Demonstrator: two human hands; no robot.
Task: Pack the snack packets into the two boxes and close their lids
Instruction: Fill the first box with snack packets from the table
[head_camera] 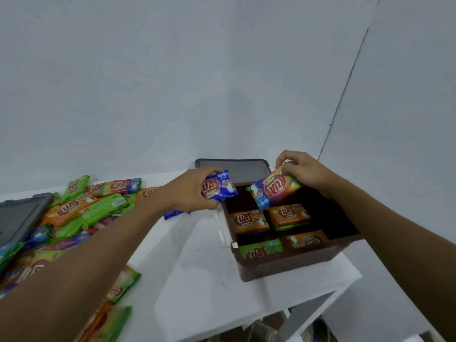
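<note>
The left hand [190, 193] gripped a blue packet [218, 188] at the brown box's [283, 265] left rim, fingers curled round its end. The right hand [303, 171] pinched a multicoloured packet [274, 191] by its top edge, tilted over the box's far half. Inside the box lay several packed packets [288, 214], orange and green, in rows toward its near wall, and the far part looked unfilled. The likeliest trouble was crowding. Both hands met over the same opening, so one packet could knock the other or land askew on the rows beneath. A packet riding high would probably stop the dark lid [237, 169], which stood raised behind the box, from shutting flat. The light pinch on the tilted packet could also let it slip. The box sat near the table's [192, 255] right corner, so a hard push might shift it toward the edge. A loose pile of packets [81, 208] lay well to the left of the box, and part of it was cut off by the frame and covered by the left forearm. A grey shape [19, 218] at the pile's far side might have been the second box or its lid, but it was too cropped to tell. The box's depth and far corner were lost in shadow.
</note>
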